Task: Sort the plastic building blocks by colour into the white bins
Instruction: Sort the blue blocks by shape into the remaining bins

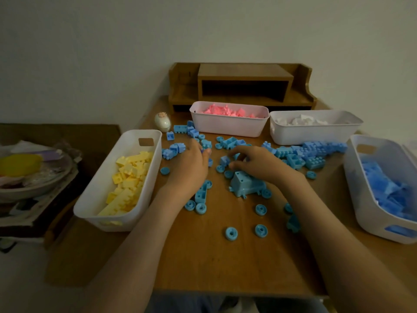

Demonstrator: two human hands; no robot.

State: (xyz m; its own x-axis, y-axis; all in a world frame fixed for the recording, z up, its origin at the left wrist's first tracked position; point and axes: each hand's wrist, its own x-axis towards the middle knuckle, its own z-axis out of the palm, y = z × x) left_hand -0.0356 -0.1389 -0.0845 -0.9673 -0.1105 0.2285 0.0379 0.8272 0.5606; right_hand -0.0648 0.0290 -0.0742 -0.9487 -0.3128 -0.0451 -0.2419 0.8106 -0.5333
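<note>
At the far left the yellow bin (pixel 126 177) stands with its long axis running away from the person, already holding yellow blocks, so nothing in this step goes that way. Just right of it the left hand (pixel 189 163) lies low over the table (pixel 225 267), back up and fingers reaching forward. A small bluish piece shows at its fingertips, but I cannot tell whether it is pinched or only touched. Everything loose on the table is blue: the blue blocks (pixel 311 154) lie scattered under and around both hands and thicken into a heap toward the right. Round wheels (pixel 231 233) are strewn nearer the person. The right hand (pixel 255 163) is clawed down, thumb and fingers curled together about a blue block in the middle of the scatter, with a large hollow blue piece (pixel 242 182) just below it. Behind the hands stand the pink bin (pixel 229 127) and the white-block bin (pixel 316 134), neither wanted for this colour. The blue bin (pixel 361 188) sits at the far right, its long side facing the hands and its length running away from the person. It lies to the right of both hands and closer to the right one, so I judge that hand better placed to carry blocks over. The left hand would have to reach past the right arm.
</note>
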